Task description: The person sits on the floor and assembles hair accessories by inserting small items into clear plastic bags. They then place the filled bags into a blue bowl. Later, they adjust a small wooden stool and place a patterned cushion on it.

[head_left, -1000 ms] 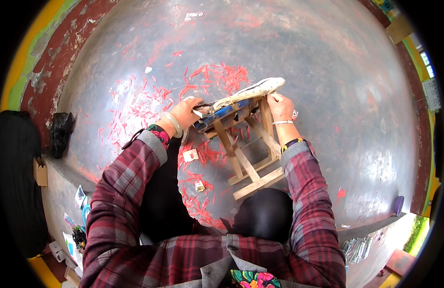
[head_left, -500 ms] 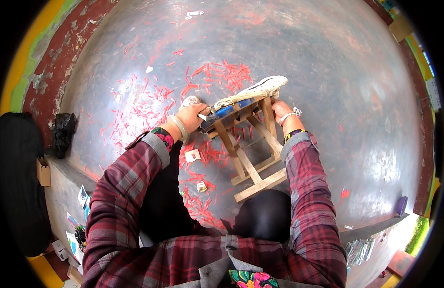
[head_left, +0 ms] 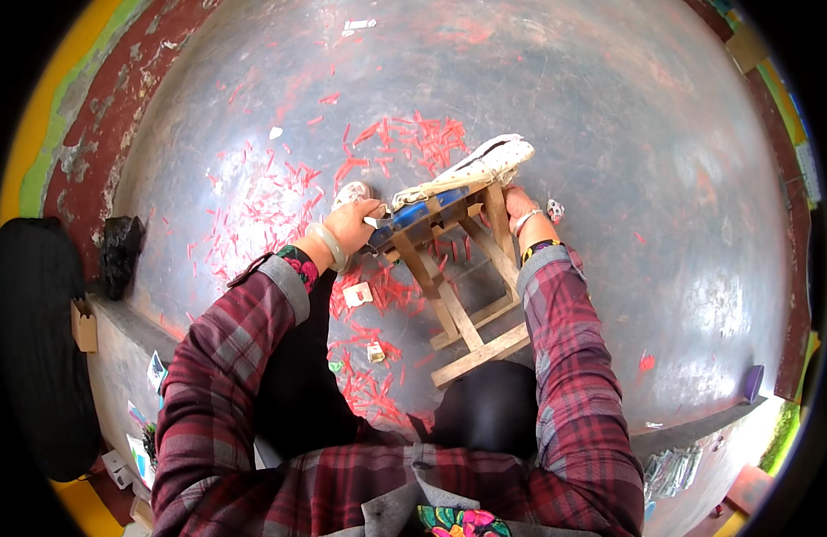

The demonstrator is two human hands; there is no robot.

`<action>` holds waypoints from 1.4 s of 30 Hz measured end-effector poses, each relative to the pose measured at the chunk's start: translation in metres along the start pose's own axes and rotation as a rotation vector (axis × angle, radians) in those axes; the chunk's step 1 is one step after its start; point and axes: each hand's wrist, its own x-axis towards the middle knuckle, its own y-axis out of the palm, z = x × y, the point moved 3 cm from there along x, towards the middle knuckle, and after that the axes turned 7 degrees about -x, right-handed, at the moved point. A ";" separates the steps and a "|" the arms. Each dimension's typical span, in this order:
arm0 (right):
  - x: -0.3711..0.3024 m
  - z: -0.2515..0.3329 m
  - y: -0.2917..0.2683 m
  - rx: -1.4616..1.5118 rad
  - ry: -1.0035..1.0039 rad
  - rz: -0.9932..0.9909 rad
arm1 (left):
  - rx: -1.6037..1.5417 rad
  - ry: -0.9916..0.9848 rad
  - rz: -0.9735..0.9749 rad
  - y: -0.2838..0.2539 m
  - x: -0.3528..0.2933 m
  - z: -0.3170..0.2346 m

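A small wooden stool [head_left: 458, 304] is tipped over in front of me, its legs pointing back toward my knees. Along its seat lies a whitish cloth pad [head_left: 467, 172] bound with cord, and a blue strip [head_left: 413, 213] shows beneath. My left hand [head_left: 349, 225] is closed at the left end of the seat; a small pale, flat piece [head_left: 377, 221] sticks out by its fingers, its kind unclear. At the right end, my right hand [head_left: 519, 204] is closed around the seat's edge, its fingers partly hidden behind the wood.
Red scraps [head_left: 413, 143] are scattered over the grey floor [head_left: 628, 116], around my shoe [head_left: 352, 192] too. Between my legs lie small boxes [head_left: 358, 294]. A black bag [head_left: 120, 255] stands by the left wall; a purple object [head_left: 753, 383] sits on the right ledge.
The stool has tilted slightly, its legs shifting a little left and nearer to me. Both hands keep their places at its ends. A patterned shoe shows more beside my right wrist.
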 end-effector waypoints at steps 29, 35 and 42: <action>-0.144 0.156 0.061 -0.502 -0.909 -0.233 | 0.384 0.045 0.087 -0.001 0.025 -0.011; -0.108 0.055 0.058 -0.384 0.076 0.154 | 0.293 -0.213 0.340 -0.001 0.062 -0.033; -0.069 0.014 0.107 0.012 0.071 -0.143 | 0.396 -0.162 0.028 -0.011 0.074 -0.006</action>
